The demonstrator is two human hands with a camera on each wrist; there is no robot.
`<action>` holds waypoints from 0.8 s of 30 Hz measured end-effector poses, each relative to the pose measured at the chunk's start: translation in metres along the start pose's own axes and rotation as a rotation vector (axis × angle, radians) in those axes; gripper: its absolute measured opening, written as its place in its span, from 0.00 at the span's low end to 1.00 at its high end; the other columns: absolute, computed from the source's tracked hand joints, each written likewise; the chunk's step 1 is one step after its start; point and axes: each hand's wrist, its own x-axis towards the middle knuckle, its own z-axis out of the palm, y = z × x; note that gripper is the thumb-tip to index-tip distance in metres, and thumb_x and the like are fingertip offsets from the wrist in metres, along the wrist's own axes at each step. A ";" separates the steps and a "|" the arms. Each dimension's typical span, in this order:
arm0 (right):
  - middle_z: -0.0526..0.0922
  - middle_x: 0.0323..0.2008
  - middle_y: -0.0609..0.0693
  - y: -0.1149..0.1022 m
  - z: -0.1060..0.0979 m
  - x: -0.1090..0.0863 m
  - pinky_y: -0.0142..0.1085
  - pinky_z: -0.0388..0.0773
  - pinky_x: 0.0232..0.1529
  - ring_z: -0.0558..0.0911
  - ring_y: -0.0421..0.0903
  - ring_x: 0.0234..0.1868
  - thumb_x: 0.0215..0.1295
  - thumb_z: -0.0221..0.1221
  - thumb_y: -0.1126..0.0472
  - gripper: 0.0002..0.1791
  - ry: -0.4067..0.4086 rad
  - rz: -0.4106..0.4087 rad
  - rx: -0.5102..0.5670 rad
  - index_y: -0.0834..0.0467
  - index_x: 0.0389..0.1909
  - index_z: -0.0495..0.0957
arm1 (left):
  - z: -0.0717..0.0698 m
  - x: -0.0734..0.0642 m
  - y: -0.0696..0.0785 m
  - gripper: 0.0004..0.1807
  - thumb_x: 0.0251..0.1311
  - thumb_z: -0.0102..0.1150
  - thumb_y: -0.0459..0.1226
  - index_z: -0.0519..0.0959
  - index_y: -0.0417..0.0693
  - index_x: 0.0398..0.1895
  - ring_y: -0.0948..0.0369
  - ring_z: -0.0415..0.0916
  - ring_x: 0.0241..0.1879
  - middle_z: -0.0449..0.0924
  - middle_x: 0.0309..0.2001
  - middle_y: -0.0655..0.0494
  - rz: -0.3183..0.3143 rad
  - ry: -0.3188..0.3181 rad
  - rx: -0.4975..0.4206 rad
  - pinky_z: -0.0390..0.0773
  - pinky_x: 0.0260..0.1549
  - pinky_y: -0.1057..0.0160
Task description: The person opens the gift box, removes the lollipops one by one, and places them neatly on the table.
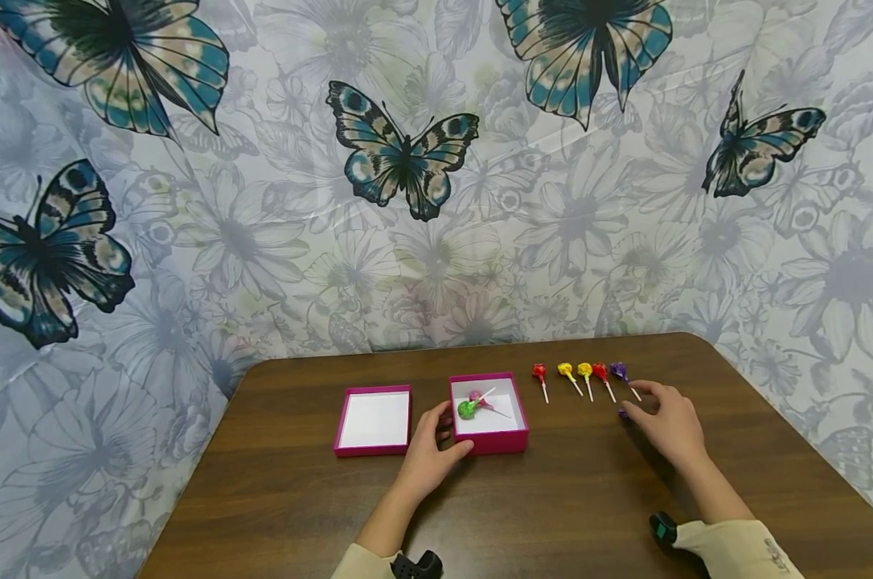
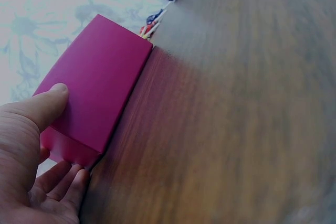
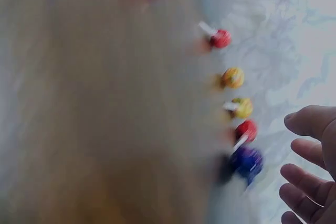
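Observation:
My left hand point(image 1: 429, 454) holds the near left corner of an open magenta box point(image 1: 490, 443), thumb on the front face and fingers along the left side. Inside the box lie a green lollipop point(image 1: 467, 410) and a pink lollipop point(image 1: 475, 396). On the right, my right hand point(image 1: 670, 422) is over the table with its fingers spread and bent loosely. Close by its fingertips is a purple lollipop point(image 1: 622, 414), partly hidden in the head view. In the right wrist view a purple lollipop point(image 3: 247, 161) sits apart from the fingers.
Behind lies a row of lollipops: red point(image 1: 539, 371), two yellow point(image 1: 584, 370), another red point(image 1: 600, 371) and purple point(image 1: 619, 370). Left of the box rests its white-lined lid point(image 1: 374, 418). The brown table point(image 1: 538, 515) meets a butterfly-patterned cloth point(image 1: 436, 281) at the back.

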 end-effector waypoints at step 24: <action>0.85 0.46 0.53 -0.123 0.009 0.028 0.39 0.75 0.39 0.78 0.50 0.42 0.62 0.68 0.59 0.19 -0.071 -0.289 0.180 0.54 0.54 0.82 | -0.001 -0.002 0.002 0.40 0.59 0.70 0.44 0.64 0.46 0.72 0.50 0.72 0.62 0.70 0.64 0.45 0.000 -0.007 0.007 0.79 0.61 0.51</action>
